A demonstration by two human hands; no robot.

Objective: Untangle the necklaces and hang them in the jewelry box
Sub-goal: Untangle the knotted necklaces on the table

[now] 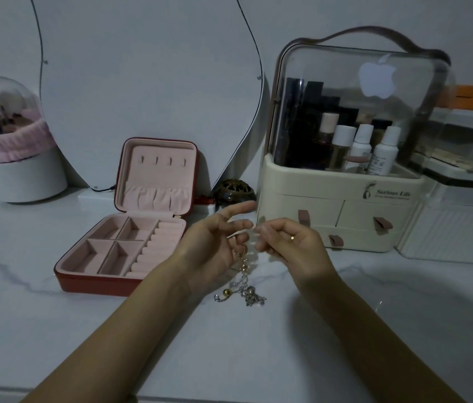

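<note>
A tangle of silver and gold necklaces [244, 289] hangs from between my two hands, its lower end bunched on the marble table. My left hand [215, 245] is palm up with the index finger stretched out and the lower fingers pinching the chain. My right hand [290, 245], with a ring on it, has its fingers curled and pinches the chain near the top. Left of my hands, the red jewelry box [130, 225] lies open. Its pink lid stands upright with a row of hooks [162, 162], all bare.
A cream cosmetics organizer [343, 199] with a clear cover stands right behind my hands. A mirror [148, 82] leans on the wall. A white brush holder [11, 158] is far left, a dark round ornament [235, 191] beside the box, and clear storage [462, 199] far right.
</note>
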